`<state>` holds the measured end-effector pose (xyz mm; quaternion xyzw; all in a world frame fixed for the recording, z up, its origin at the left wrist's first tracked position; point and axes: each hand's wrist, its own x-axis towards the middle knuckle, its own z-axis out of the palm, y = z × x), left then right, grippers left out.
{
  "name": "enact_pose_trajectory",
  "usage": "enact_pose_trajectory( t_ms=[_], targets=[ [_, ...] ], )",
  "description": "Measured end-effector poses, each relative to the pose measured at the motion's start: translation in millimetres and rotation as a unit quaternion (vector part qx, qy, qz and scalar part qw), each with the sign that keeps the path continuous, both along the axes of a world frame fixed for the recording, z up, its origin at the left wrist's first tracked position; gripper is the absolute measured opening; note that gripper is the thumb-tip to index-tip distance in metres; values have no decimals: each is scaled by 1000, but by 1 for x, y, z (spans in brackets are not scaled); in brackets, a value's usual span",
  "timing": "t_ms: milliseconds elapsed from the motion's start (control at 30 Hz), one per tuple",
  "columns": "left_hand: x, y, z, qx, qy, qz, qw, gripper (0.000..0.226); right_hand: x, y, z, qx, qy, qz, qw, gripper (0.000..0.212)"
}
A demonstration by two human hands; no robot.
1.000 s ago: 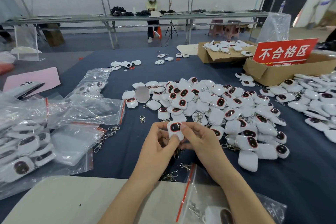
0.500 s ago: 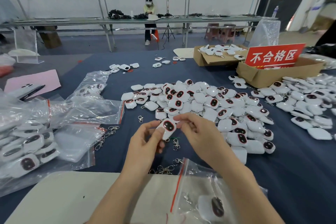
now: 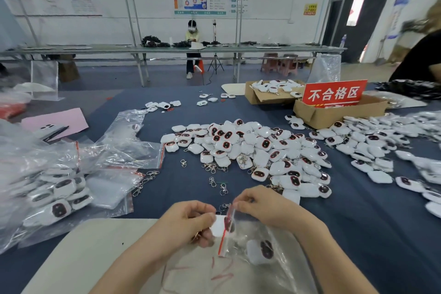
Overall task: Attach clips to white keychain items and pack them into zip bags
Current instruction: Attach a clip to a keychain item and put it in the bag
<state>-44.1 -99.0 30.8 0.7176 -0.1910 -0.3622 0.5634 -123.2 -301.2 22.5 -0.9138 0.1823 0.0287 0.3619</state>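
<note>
While the right hand [image 3: 260,207] pinches the red-striped mouth of the zip bag [image 3: 274,234] at the table [image 3: 358,234] near edge, the left hand [image 3: 188,222] grips a white keychain item [image 3: 218,226] half through that mouth, a second item [image 3: 259,249] already inside, loose pile [image 3: 250,148] heaped at table centre.

Two hands [image 3: 188,222] [image 3: 260,207], two cardboard boxes [image 3: 260,99] [image 3: 334,116], one sign [image 3: 334,94]

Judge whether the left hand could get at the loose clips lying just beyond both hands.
Probably not yet: the path to the clips looks free, but the left hand grips a white keychain item at the zip bag mouth, which the right hand pinches.
</note>
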Motion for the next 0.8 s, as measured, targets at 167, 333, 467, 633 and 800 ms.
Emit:
enact_pose_trajectory(
  t_ms=[167, 333, 467, 633, 800],
  targets=[
    [-9, -16, 5, 8, 45, -29, 999, 11, -1, 2, 4, 42, -26, 4, 999, 10],
    [-12, -23, 9, 21, 88, -51, 995, 34, 0, 5, 6, 57, -40, 7, 998, 11],
    [-5, -18, 10, 60, -59, -57, 995, 37, 4, 4, 6, 87, -63, 37, 994, 8],
    [20, -13, 12, 76, -219, -4, 973, 50, 17, -7, 0, 80, -103, -26, 991, 13],
    [44, -29, -12, 41, -234, 99, 966, 43, 35, -17, -9, -153, -135, -200, 958, 26]
  ],
)
